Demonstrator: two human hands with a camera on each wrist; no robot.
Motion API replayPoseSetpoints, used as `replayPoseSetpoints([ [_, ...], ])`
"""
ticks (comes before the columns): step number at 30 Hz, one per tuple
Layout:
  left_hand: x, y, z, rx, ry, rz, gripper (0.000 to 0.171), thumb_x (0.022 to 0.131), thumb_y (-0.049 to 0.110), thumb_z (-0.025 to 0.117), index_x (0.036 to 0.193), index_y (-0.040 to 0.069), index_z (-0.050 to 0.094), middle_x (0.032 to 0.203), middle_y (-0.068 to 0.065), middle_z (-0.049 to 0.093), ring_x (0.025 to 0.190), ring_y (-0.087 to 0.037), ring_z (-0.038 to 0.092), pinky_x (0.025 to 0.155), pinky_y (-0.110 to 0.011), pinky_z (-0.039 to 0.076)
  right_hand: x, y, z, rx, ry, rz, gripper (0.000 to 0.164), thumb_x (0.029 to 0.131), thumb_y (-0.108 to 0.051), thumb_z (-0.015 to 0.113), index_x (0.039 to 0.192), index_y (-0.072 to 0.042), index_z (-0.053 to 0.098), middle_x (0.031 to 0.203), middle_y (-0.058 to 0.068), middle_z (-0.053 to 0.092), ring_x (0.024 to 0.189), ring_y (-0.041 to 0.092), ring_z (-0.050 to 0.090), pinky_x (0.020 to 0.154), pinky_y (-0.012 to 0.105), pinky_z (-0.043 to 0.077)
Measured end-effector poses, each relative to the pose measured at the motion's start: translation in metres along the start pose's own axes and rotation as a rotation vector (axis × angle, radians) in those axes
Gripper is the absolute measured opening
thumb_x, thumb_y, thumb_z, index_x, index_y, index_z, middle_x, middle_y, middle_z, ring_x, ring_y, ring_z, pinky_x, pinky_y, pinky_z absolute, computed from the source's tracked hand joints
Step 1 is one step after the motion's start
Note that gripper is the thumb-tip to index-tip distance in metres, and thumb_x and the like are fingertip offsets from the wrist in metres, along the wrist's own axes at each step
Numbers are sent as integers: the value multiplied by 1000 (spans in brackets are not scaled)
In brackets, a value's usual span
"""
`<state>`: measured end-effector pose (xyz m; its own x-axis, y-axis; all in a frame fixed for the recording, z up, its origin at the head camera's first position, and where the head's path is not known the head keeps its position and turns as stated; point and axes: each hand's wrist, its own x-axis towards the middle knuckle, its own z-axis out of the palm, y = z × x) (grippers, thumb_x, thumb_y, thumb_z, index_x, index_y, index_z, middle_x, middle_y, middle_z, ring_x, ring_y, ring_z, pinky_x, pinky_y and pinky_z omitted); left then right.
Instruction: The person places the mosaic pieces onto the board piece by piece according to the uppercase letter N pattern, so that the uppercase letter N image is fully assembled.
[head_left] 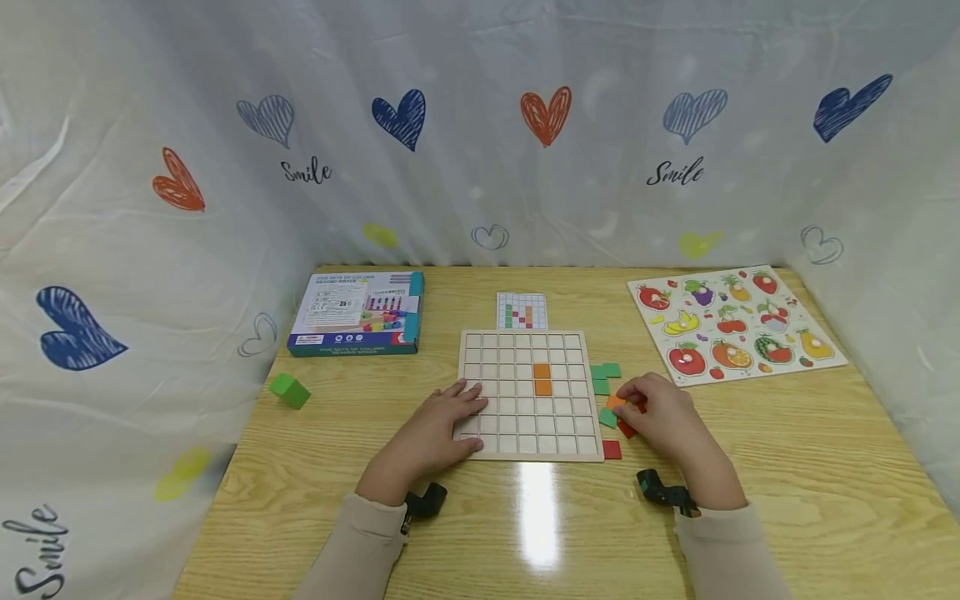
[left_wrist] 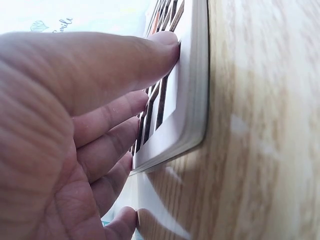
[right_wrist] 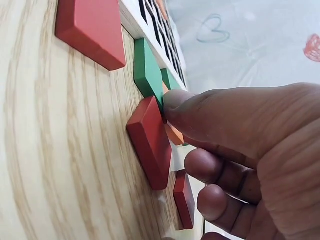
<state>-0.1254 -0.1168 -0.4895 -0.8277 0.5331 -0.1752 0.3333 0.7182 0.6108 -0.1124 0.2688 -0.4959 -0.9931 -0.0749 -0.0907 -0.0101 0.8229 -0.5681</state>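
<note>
A pale wooden grid board (head_left: 510,423) lies flat, with two orange tiles (head_left: 542,379) one above the other in its cells. My left hand (head_left: 431,425) rests over its left edge, fingers spread across the cells; in the left wrist view the thumb (left_wrist: 162,50) lies on the frame by a corner. At the board's right side, my right hand (head_left: 663,414) pinches a loose orange tile (head_left: 615,402) between thumb and index finger. Around it lie green tiles (head_left: 608,418) and red tiles (right_wrist: 150,142), one red tile (head_left: 612,450) against the board's lower right edge.
Behind the board lies a pattern card (head_left: 522,311) with coloured squares. A boxed toy set (head_left: 356,312) and a green block (head_left: 289,390) are at the left. A fruit puzzle board (head_left: 738,325) lies at the back right. A printed curtain (head_left: 465,192) hangs behind the table.
</note>
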Motion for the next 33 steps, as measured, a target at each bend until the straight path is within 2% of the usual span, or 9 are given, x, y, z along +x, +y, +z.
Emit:
replayPoseSetpoints([
  [7,0,0,0,-15,6,3,63,102,25,78,160,13,57,174,-3,43,169,-30,24,138,-58,18,-1,-2,1,9,4,-4,21,98,-18,82,113,-6,74,108,10,69,95,24,59,84,40,53],
  [15,0,-1,1,-11,8,10,63,102,25,78,160,12,57,174,-4,43,169,-31,24,138,-59,18,0,-4,1,47,1,2,18,98,-14,82,111,-9,69,91,4,61,85,22,53,72,30,45],
  [19,0,0,0,-11,9,16,62,102,24,77,160,11,57,174,-6,43,169,-32,25,138,-60,19,0,-2,0,79,1,4,15,100,-13,79,112,-10,69,88,4,61,83,21,53,69,26,45],
  [23,-1,-1,1,-3,8,16,63,102,26,78,160,12,57,174,-4,43,169,-31,26,138,-59,20,-1,-3,-1,131,51,10,12,104,-16,76,113,-11,70,87,4,62,81,21,53,66,24,45],
  [28,-1,-1,1,0,8,3,64,102,28,78,161,15,57,174,-1,43,169,-28,25,139,-56,19,4,-21,9,263,113,-25,9,105,-16,75,111,-11,73,81,6,55,73,21,50,56,25,40],
  [33,0,-1,1,-7,10,10,64,102,26,78,160,13,57,174,-3,43,169,-29,25,138,-57,19,14,-52,34,341,31,-86,7,104,-14,76,111,-13,75,88,4,66,73,19,53,58,25,45],
])
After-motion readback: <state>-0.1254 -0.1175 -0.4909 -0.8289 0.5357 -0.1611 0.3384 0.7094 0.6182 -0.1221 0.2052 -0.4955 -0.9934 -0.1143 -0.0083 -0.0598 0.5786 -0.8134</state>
